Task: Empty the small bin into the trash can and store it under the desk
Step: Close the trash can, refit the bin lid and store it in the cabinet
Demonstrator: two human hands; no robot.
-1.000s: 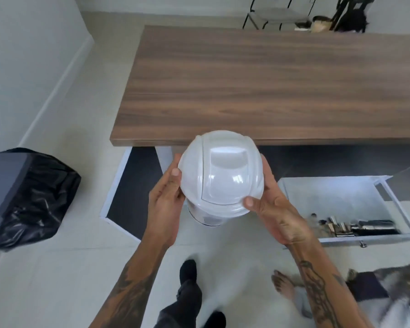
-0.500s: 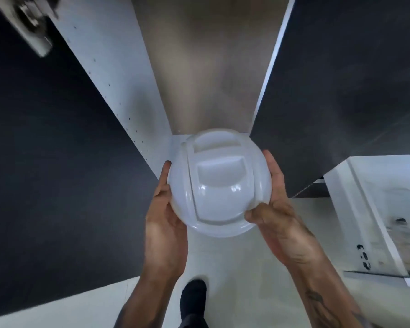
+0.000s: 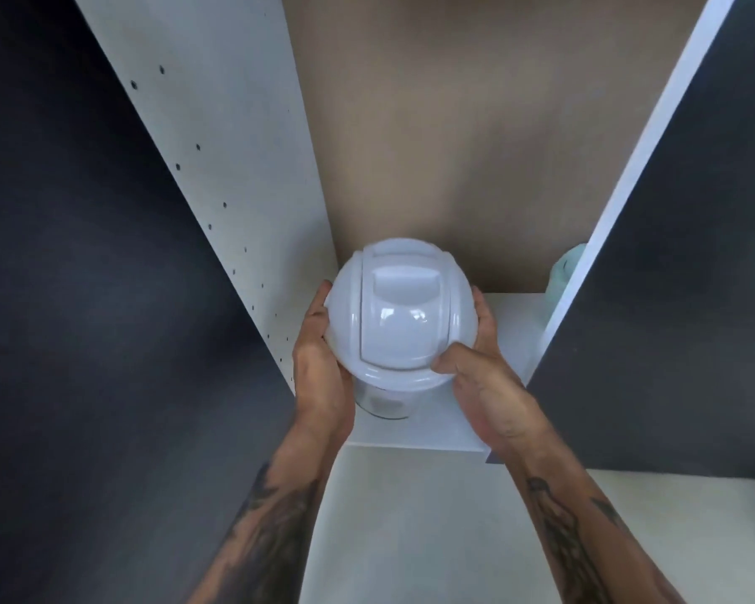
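Small bin (image 3: 399, 316), lid on, gripped between left hand (image 3: 321, 364) and right hand (image 3: 489, 381), sits low over white cabinet shelf (image 3: 432, 433); emptying presumably done, release pending.

small bin (image 3: 399, 316): domed lid hides most of its body, base contact with white shelf (image 3: 436, 433) unclear | left hand (image 3: 321, 377), right hand (image 3: 491, 394): fingertips hidden behind the bin | pale green object (image 3: 564, 272) right of bin: mostly hidden by white panel edge (image 3: 628, 176), unidentifiable | forearms cut off at bottom edge
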